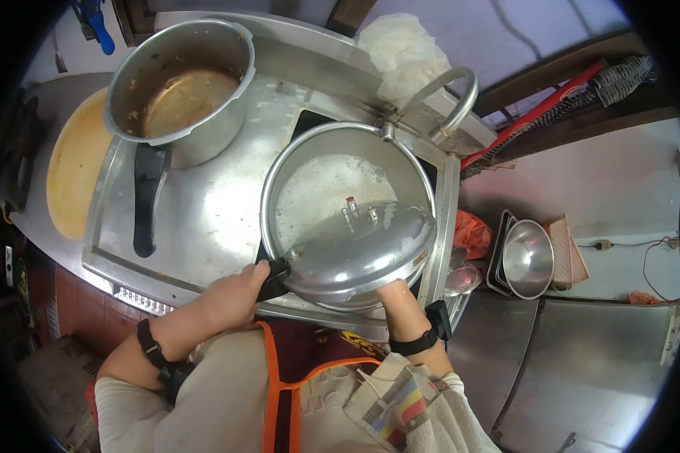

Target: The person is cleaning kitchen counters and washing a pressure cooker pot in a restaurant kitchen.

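A metal pressure cooker lid (pixel 355 253) is held tilted over a large round metal basin (pixel 272 189). Whitish, foamy liquid shows inside the basin. My left hand (pixel 236 296) is wrapped round the lid's black handle (pixel 274 279) at its left end. Under the lid's lower right edge is my right hand (pixel 393 291), with its fingers hidden behind the lid. A curved metal faucet (pixel 461 106) stands at the basin's upper right.
A large pot (pixel 193 140) with a brown-stained inside and a black handle stands on the metal counter (pixel 204 219). Left of it is a round yellowish board (pixel 75 174). A metal bowl (pixel 528 259), baskets and a red bag (pixel 471 235) are at the right.
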